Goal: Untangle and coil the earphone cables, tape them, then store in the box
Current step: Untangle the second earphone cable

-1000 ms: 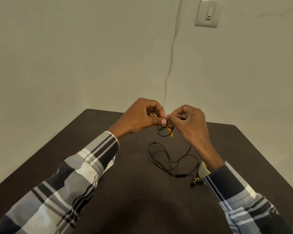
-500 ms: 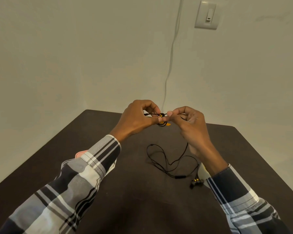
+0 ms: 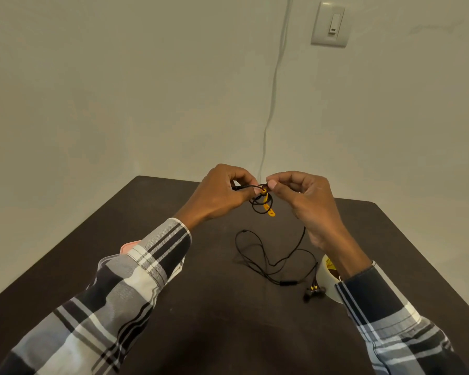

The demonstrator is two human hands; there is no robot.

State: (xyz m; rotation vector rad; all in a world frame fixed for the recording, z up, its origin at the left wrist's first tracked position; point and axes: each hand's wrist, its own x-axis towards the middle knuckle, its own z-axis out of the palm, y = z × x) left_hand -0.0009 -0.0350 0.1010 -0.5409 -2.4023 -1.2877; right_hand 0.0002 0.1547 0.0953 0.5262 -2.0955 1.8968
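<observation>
Nearest, just below the right wrist, a roll of tape (image 3: 326, 280) stands on the dark table (image 3: 173, 334), partly hidden by the plaid sleeve. Touching its left side lie the two earbuds (image 3: 312, 291) of the black earphone cable (image 3: 266, 262). From them the cable runs left through a small inline remote (image 3: 287, 283), then spreads in loose, slack loops on the table beneath and between the two hands; one strand climbs from these loops up along the heel of the right hand toward the fingers.

Under the left forearm, the corner of a pinkish lidded box (image 3: 125, 249) shows; what it holds cannot be seen.

Above the table, the left hand (image 3: 220, 197) has its fingers curled, thumb and forefinger pinching a small coil of the cable; a short straight length pokes out leftward from that pinch, roughly level. The right hand (image 3: 306, 201) faces it, thumb and forefinger closed on the same coil from the other side. Between the fingertips sits a yellow tie (image 3: 266, 203), which hangs down and slightly rightward from the coil, its free end lowest.

Beyond the hands, a thin white wire (image 3: 274, 85) runs up the wall, with a switch plate (image 3: 329, 24) to its right.
</observation>
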